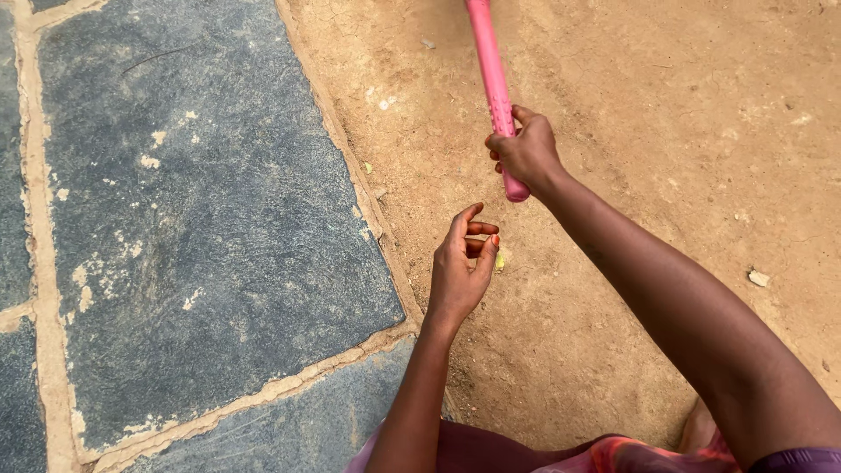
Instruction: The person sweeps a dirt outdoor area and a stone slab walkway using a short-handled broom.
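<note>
Head view: right hand [526, 153] is closed around the lower end of a pink handle [492, 79], whose long axis runs up and away over the dirt ground [666, 114] and out of the top edge. Left hand [460, 267] hangs just below the handle's butt, fingers loosely curled and holding nothing, beside the stone paving [201, 219].

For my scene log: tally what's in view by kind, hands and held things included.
Hands: 2, the right hand gripping the handle, the left hand open and holding nothing
Pink handle: 1
Dark stone slabs: 4, some cut by the frame edge
Pale stone chip on the dirt: 1
Total: 8
</note>
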